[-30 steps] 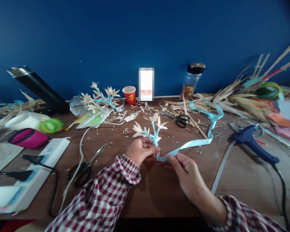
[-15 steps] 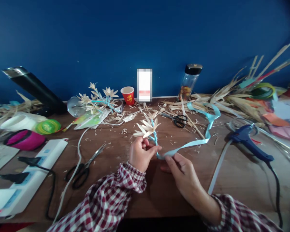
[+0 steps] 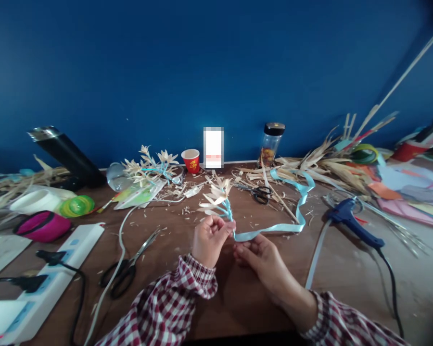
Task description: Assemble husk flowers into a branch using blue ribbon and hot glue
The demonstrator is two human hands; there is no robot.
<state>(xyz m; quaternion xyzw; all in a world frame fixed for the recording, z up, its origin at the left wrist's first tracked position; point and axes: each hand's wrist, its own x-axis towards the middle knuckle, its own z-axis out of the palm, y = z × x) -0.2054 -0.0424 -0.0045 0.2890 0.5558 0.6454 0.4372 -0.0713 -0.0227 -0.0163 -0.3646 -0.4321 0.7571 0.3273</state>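
Observation:
My left hand (image 3: 211, 240) is closed, pinching the ribbon-wrapped stem (image 3: 230, 211) of a husk flower (image 3: 218, 194) between thumb and fingers. Pale, pointed petals fan out above that hand. From the stem's lower part a light blue satin ribbon (image 3: 274, 228) runs right, then curls back across the table. Just below the ribbon, right of the stem, is my right hand (image 3: 263, 262), its thumb and fingertips pressed together. What lies between those fingertips, if anything, is hidden. The ribbon passes along the upper side of its fingers.
Black-handled scissors (image 3: 124, 271) lie left, near a white power strip (image 3: 72, 254). A second pair of scissors (image 3: 261, 194) lies among husk scraps. On the right is a blue glue gun (image 3: 357, 223). Finished husk flowers (image 3: 147, 166), a red paper cup (image 3: 191, 161) and a jar (image 3: 272, 144) stand behind.
My right hand's fingertips have dropped from the ribbon to just below it, nearer the stem. My left hand keeps its hold on the stem. The view has tilted up and turned right.

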